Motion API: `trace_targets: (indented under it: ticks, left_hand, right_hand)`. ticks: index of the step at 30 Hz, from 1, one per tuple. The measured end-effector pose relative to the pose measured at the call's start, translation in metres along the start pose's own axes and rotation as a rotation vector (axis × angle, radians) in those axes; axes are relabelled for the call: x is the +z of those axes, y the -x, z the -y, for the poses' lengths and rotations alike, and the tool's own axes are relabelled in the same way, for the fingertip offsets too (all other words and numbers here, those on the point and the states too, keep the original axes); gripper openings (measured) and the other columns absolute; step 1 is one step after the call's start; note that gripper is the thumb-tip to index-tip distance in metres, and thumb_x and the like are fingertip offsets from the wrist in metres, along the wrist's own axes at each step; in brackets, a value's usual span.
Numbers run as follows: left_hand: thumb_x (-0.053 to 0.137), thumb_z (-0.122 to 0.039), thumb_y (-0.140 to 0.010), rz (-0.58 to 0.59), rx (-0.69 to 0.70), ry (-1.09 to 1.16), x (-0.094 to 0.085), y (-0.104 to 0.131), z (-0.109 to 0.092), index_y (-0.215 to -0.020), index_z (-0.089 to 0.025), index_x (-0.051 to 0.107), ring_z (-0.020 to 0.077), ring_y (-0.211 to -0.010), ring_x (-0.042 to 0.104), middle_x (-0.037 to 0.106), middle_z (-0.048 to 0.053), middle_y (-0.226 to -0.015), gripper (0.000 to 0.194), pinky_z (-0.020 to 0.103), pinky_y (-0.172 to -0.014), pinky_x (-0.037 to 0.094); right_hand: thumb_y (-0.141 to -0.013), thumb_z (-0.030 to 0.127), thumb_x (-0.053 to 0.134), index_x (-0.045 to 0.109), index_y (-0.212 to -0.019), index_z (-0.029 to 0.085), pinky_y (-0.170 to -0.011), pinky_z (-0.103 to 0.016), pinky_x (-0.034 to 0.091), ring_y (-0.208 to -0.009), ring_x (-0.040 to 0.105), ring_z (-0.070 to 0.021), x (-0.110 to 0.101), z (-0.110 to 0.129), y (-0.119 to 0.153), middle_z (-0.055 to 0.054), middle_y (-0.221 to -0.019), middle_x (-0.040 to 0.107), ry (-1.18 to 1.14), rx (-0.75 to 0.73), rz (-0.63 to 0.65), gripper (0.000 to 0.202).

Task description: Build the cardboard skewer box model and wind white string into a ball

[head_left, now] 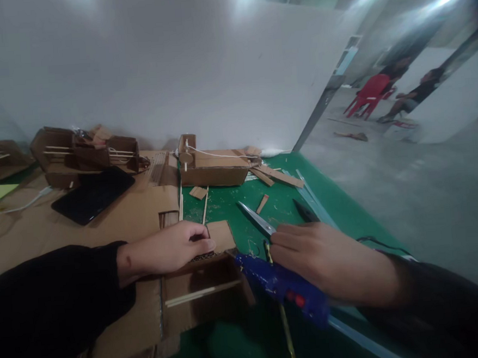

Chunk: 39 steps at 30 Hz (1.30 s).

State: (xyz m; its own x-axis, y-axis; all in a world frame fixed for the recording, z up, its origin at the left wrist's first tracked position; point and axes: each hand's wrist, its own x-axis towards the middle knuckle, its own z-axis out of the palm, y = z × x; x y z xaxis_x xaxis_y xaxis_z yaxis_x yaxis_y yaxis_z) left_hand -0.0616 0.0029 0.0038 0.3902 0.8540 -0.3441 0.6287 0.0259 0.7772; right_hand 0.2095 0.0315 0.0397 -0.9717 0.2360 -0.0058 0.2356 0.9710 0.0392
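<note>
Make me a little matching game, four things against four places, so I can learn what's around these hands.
Things
1. Black flat rectangular slab
2. Red plastic chair
3. Blue plastic glue gun
4. Tan square cardboard piece

Places
A. Touched by the left hand
B. On the grey floor, beyond the table
C. Resting on the wide brown cardboard sheet
D. Nozzle tip near the corner of the open brown cardboard box

Pairs: 1-C; 2-B; 3-D; 4-A
</note>
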Motion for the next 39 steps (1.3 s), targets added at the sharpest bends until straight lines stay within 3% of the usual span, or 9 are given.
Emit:
trace_targets:
  ticks: [26,39]
  left_hand:
    - [0.050,-0.051,-0.090,0.007,0.021,-0.013,0.0001,-0.0019,0.0069,-0.078,-0.018,0.058,0.0153,-0.066,0.047,0.053,-0.003,-0.071,0.036,0.026,-0.060,0.035]
    - [0.049,-0.051,-0.090,0.001,-0.005,-0.020,0.0009,-0.0013,0.0058,-0.079,-0.019,0.058,0.0153,-0.066,0.046,0.053,-0.003,-0.071,0.036,0.027,-0.059,0.035]
  right_hand:
    - [-0.093,0.031,0.046,0.057,-0.079,0.016,-0.060,-0.032,0.035,-0.066,0.048,-0.0197,-0.0021,-0.0051,0.0066,-0.008,-0.077,0.058,-0.047,0.000,0.040,0.023]
    - [-0.089,0.026,0.050,0.060,-0.085,0.015,-0.064,-0.031,0.039,-0.071,0.053,-0.0212,-0.0034,-0.0051,0.0098,-0.009,-0.079,0.060,-0.119,0.051,0.084,0.016]
